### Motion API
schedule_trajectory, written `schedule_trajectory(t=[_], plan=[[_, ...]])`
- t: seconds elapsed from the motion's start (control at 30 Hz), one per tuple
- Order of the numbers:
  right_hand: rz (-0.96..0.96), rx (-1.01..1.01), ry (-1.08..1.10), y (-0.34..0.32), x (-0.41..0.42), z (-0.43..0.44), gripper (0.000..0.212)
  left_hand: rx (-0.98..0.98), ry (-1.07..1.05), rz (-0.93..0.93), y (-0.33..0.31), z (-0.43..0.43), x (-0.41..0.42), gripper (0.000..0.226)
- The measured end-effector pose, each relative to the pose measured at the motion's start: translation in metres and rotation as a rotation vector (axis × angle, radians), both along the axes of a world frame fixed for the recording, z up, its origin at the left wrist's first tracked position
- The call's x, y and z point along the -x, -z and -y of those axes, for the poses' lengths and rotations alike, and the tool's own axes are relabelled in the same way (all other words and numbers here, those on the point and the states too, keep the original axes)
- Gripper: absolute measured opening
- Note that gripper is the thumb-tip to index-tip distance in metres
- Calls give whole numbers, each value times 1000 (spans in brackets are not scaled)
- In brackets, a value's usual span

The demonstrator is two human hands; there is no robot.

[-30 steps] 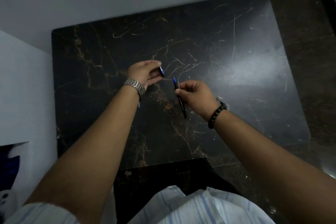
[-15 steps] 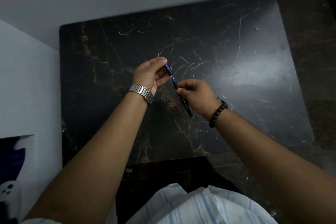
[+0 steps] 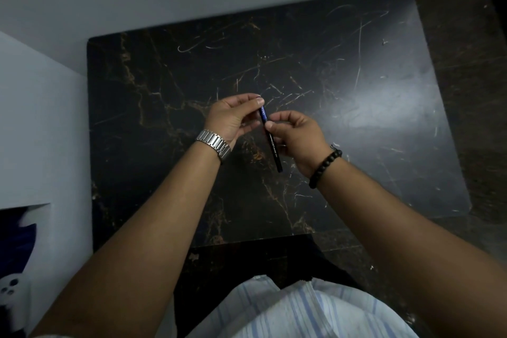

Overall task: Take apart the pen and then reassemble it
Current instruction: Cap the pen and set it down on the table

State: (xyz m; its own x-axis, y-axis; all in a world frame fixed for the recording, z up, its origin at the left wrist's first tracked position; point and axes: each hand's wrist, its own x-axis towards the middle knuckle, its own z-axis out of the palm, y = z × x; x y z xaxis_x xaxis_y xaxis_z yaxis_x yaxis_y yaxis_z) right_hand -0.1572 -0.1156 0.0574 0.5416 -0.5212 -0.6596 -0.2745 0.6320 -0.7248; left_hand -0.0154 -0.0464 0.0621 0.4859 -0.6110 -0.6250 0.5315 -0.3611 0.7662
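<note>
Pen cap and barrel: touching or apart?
Touching. Head view shows the blue cap in line with the black barrel, no gap between, both hands gripping.

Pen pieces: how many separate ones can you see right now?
1. The pen shows as one joined piece held above the table: left hand on its blue cap end, right hand on the black barrel. The hands could hide small parts.
</note>
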Motion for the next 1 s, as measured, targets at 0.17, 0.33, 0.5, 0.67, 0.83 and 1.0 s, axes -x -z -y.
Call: schedule_trajectory(t=[0.17,0.33,0.5,0.67,0.83,1.0], plan=[[148,-400,-97,-1,-2,3,29,8,56,16,0,-3,1,9],[211,-703,-210,-8,-3,6,82,5,148,-30,0,-7,4,8],[100,-768,-268,-10,-7,8,85,15,164,-50,-1,-10,6,4],[-28,-736,-253,-15,-16,6,72,-76,76,-55,15,-19,1,29],[-116,-736,-131,-19,-22,6,64,-80,-111,-74,29,-36,-1,29],[-160,-696,-71,-17,-23,5,59,-210,-334,0,41,-51,-10,32]])
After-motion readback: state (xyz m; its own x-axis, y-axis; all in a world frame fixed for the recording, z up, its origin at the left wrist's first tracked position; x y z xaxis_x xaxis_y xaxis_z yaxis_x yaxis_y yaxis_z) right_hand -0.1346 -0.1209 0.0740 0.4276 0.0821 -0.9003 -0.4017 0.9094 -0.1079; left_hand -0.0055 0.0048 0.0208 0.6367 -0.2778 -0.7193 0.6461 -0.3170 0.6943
